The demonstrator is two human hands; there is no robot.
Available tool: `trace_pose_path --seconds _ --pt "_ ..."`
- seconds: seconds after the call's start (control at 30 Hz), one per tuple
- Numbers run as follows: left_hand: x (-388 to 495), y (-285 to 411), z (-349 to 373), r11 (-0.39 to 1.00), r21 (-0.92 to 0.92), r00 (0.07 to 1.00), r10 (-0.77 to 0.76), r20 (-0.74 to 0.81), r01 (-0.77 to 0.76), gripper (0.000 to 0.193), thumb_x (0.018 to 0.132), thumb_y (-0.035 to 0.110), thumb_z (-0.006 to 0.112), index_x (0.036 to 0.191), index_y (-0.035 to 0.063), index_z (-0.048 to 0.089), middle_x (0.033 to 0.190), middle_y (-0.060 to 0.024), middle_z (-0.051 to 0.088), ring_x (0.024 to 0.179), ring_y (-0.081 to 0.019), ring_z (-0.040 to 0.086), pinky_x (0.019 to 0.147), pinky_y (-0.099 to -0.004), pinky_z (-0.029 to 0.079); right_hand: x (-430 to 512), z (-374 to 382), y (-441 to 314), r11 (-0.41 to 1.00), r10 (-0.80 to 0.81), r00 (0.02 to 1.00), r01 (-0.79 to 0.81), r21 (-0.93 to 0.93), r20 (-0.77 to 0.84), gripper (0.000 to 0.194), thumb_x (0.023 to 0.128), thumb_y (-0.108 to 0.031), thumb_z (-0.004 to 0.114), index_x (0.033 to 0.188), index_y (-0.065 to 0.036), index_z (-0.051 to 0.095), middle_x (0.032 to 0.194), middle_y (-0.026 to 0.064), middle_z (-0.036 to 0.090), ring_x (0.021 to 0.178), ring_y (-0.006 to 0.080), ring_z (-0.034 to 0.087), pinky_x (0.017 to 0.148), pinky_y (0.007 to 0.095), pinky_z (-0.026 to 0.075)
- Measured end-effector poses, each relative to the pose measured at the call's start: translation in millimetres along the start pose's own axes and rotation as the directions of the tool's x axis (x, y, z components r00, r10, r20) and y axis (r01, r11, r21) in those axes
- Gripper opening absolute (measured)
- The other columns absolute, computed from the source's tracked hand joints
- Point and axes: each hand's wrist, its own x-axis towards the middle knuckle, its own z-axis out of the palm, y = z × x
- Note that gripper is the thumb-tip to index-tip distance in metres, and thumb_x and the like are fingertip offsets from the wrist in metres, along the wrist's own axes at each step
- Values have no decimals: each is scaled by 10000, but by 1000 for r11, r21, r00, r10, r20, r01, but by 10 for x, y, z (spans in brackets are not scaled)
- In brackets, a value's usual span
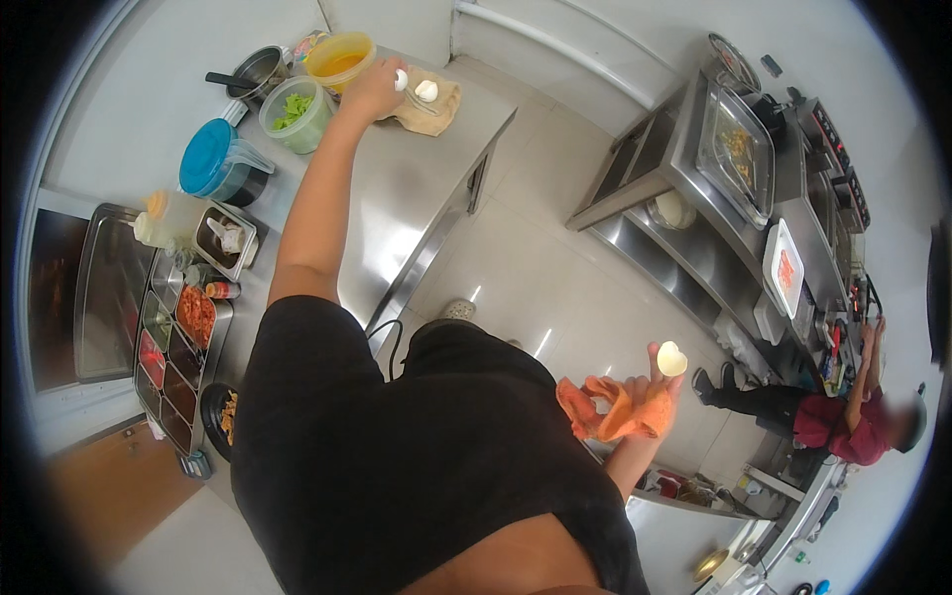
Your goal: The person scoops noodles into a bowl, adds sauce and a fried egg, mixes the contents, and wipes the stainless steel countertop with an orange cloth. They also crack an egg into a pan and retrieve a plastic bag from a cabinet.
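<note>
My left hand (pixel 374 91) reaches over the steel counter at upper left, its fingers on a white eggshell piece (pixel 401 79). Close beside it, another white eggshell (pixel 426 91) lies on a folded beige cloth (pixel 433 117). A plastic tub of orange-yellow liquid (pixel 341 56) stands just left of that hand, next to a tub of green leaves (pixel 294 111). Out to the right, my right hand (pixel 645 390) grips an orange cloth (pixel 611 409). At its fingertips it also holds a half eggshell (pixel 671 359), hollow side showing.
A blue-lidded pitcher (pixel 216 160), a steel pot (pixel 256 73) and a divided ingredient tray (pixel 182 357) line the counter's left side. Across the tiled floor are steel shelves (pixel 669 245) with a glass dish (pixel 736 152) on top. A person in a red shirt (pixel 837 428) works at right.
</note>
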Motion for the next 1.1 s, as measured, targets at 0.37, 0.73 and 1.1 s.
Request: trace_pose_path --seconds 0.37,0.73,1.1 --pt "799 -484 996 950 -310 998 47 42 -32 444 796 137 537 1226 34 499 1165 -188 577 1110 -325 536 948 -373 411 237 259 83 993 46 990 -30 -115 137 500 953 -346 436 1263 45 402 669 62 550 522 130 516 546 302 483" --pt "1392 -810 1559 944 -313 924 208 320 -105 456 803 160 531 1216 -13 440 1132 -187 518 1038 -308 517 906 -383 402 179 564 241 997 -42 998 39 -67 -50 395 914 -271 543 1217 -31 462 1189 126 555 550 63 532 524 206 491" --pt "1261 57 1339 928 -233 942 321 101 -291 431 794 171 546 1177 -11 466 1019 -177 563 932 -288 551 850 -372 430 174 -114 -332 983 -183 979 182 -23 -87 388 917 -284 545 1200 -27 478 1195 113 556 572 44 528 564 209 502"
